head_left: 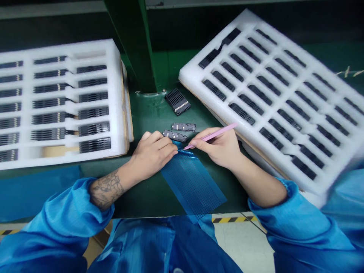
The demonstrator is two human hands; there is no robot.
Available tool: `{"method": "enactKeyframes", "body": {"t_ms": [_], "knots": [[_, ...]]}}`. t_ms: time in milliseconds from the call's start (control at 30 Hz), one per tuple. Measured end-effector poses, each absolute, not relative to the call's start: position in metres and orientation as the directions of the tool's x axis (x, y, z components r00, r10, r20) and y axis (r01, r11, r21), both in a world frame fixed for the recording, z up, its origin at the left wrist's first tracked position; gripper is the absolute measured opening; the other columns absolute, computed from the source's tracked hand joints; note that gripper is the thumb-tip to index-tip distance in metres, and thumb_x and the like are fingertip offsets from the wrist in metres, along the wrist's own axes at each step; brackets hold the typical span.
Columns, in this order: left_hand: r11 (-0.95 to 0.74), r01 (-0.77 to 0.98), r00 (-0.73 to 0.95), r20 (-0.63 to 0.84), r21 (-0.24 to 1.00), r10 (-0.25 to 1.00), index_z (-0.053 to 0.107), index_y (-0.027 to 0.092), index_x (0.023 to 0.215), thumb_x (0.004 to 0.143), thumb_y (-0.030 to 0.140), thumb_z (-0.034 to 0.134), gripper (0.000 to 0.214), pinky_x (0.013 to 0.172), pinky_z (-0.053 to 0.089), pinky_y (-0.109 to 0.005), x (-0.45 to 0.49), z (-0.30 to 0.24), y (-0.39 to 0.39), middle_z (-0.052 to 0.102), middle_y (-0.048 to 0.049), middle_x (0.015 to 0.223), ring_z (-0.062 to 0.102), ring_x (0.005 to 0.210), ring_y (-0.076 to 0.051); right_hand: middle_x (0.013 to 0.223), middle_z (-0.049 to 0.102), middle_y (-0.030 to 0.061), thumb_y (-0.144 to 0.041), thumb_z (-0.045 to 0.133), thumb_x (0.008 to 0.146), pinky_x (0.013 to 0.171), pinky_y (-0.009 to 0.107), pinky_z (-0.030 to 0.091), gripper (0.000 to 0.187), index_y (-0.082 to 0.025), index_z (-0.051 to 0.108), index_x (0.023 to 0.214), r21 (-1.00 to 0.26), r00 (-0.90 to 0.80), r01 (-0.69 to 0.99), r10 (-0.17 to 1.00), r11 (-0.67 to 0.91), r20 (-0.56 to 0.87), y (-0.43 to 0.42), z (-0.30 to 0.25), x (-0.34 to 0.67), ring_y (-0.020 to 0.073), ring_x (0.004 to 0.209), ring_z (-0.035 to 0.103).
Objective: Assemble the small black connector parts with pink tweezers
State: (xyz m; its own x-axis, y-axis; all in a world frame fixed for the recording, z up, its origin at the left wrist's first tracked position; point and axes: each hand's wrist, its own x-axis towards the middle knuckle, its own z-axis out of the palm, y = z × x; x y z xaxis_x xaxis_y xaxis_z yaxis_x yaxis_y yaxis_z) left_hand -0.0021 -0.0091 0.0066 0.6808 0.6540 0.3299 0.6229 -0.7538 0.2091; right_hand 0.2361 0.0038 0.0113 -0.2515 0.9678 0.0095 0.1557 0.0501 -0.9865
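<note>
Two foam trays [115, 98], holding black components [93, 112]

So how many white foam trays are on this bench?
2. One white foam tray lies on the left, and a second white foam tray sits tilted on the right. Others may be hidden stacked beneath them.
</note>
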Motion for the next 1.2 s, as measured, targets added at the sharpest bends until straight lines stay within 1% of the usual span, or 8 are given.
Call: {"method": "enactKeyframes", "body": {"t_ms": [267,500,767,867,1000,1100,1200], "knots": [[-0.747,0.632,0.681,0.312,0.207,0.662,0.068,0.022,0.099,0.101,0.028,0.058,0.012,0.069,0.033,-0.037,-0.002,0.007,-0.010,0.071,0.0017,0.091,0.056,0.086,-0.018,0.070,0.077,0.0042,-0.033,0.084,0.078,0.055,0.024,0.049,0.016,-0.017,0.080,0.076,-0.985,-0.270,0.159,0.963,0.067,0.022,0.003,0.012,0.236,0.0137,0.059,0.066],[-0.747,0.630,0.679,0.314,0.214,0.663,0.069,0.022,0.098,0.101,0.028,0.059,0.012,0.069,0.033,-0.037,-0.002,0.007,-0.009,0.071,0.0019,0.091,0.053,0.084,-0.019,0.067,0.076,0.0041,-0.033,0.084,0.078,0.052,0.024,0.047,0.017,-0.017,0.080,0.075,-0.981,-0.263,0.177,0.964,0.080,0.031,0.003,0.011,0.235,0.0130,0.056,0.063],[-0.744,0.634,0.678,0.311,0.211,0.666,0.069,0.022,0.098,0.100,0.028,0.059,0.012,0.069,0.033,-0.037,-0.002,0.008,-0.009,0.071,0.0016,0.091,0.054,0.084,-0.019,0.067,0.076,0.0046,-0.034,0.084,0.079,0.050,0.024,0.047,0.019,-0.017,0.079,0.075,-0.979,-0.253,0.184,0.967,0.082,0.034,0.003,0.011,0.236,0.0140,0.056,0.065],[-0.743,0.634,0.677,0.312,0.213,0.667,0.069,0.022,0.098,0.100,0.027,0.059,0.012,0.069,0.033,-0.038,-0.002,0.008,-0.009,0.071,0.0011,0.090,0.054,0.084,-0.019,0.067,0.076,0.0048,-0.033,0.084,0.078,0.052,0.023,0.050,0.017,-0.017,0.079,0.075,-0.987,-0.247,0.153,0.969,0.052,0.013,0.004,0.012,0.235,0.0147,0.058,0.068],[-0.752,0.624,0.684,0.319,0.210,0.656,0.069,0.021,0.100,0.099,0.028,0.060,0.012,0.069,0.034,-0.038,-0.002,0.010,-0.010,0.071,-0.0002,0.091,0.055,0.085,-0.020,0.067,0.076,0.0046,-0.032,0.084,0.079,0.059,0.024,0.057,0.017,-0.017,0.077,0.074,-0.999,-0.223,0.046,0.975,0.005,-0.006,0.005,0.012,0.235,0.0156,0.061,0.072],[-0.759,0.622,0.698,0.303,0.192,0.649,0.069,0.020,0.103,0.098,0.029,0.062,0.013,0.072,0.036,-0.039,-0.005,0.014,-0.013,0.071,-0.0015,0.095,0.057,0.087,-0.020,0.067,0.076,0.0049,-0.031,0.083,0.080,0.060,0.024,0.057,0.018,-0.016,0.076,0.073,-1.000,-0.196,0.019,0.980,0.014,0.010,0.009,0.012,0.237,0.0154,0.061,0.072],[-0.761,0.632,0.715,0.270,0.144,0.645,0.069,0.019,0.106,0.097,0.026,0.062,0.013,0.072,0.039,-0.039,-0.012,0.016,-0.021,0.071,-0.0027,0.098,0.059,0.089,-0.021,0.066,0.076,0.0056,-0.033,0.083,0.080,0.058,0.024,0.056,0.019,-0.015,0.076,0.074,-0.999,-0.156,0.032,0.988,0.013,0.008,0.013,0.010,0.238,0.0158,0.060,0.071]]}}
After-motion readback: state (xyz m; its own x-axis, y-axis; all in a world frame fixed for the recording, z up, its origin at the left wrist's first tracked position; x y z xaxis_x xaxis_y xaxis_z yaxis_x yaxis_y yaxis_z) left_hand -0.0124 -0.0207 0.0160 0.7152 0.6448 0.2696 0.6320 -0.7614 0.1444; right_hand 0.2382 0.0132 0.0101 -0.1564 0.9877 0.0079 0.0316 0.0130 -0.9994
